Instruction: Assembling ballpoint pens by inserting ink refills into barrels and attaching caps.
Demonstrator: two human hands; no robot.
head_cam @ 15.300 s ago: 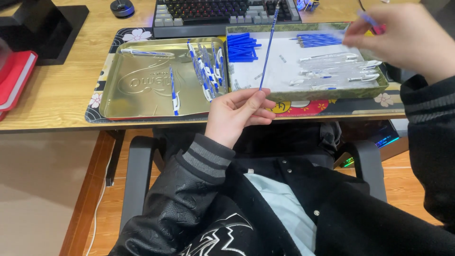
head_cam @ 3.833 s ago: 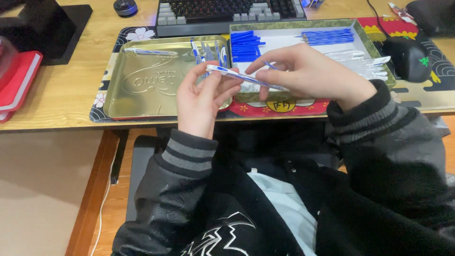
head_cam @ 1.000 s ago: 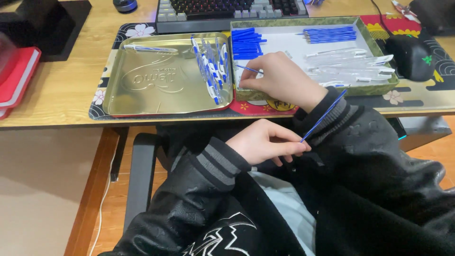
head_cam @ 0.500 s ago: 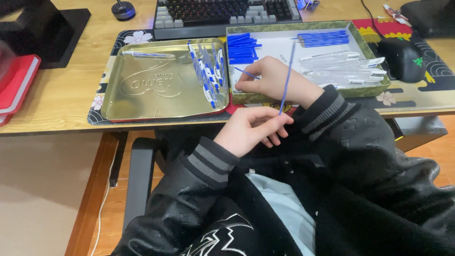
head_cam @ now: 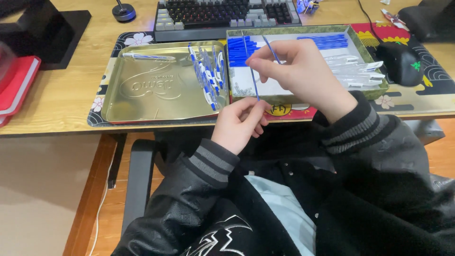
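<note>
A thin blue pen refill (head_cam: 252, 76) stands nearly upright at the centre of the frame, in front of the near edge of the box (head_cam: 368, 54). The left hand (head_cam: 239, 124) pinches its lower end between thumb and fingertips, closed around it just below the surface's edge. The right hand (head_cam: 301, 71) is above it, fingers curled shut around a second thin blue piece (head_cam: 270, 47) that slants up and to the left out of the grip, over the box's interior.

The box, a shallow one with a green patterned rim and white floor, fills the upper centre-right. A bundle of blue caps or tubes (head_cam: 241, 50) lies at its left end, a row of blue refills (head_cam: 327, 41) along its far side, and clear pen barrels (head_cam: 358, 71) are heaped at its right end. Small metal bits (head_cam: 242, 89), too tiny to identify, are scattered at its near left corner.

Just beside the box to the left sits a gold tin lid (head_cam: 147, 90), with several assembled blue-and-white pens (head_cam: 208, 76) lying against its right side and one more pen (head_cam: 148, 56) near its far edge.

Both rest on a dark flower-printed mat (head_cam: 121, 38) on the wooden surface (head_cam: 57, 99). A keyboard (head_cam: 227, 14) lies beyond them, a black mouse (head_cam: 403, 61) at the right, a red book (head_cam: 16, 85) at the far left.
</note>
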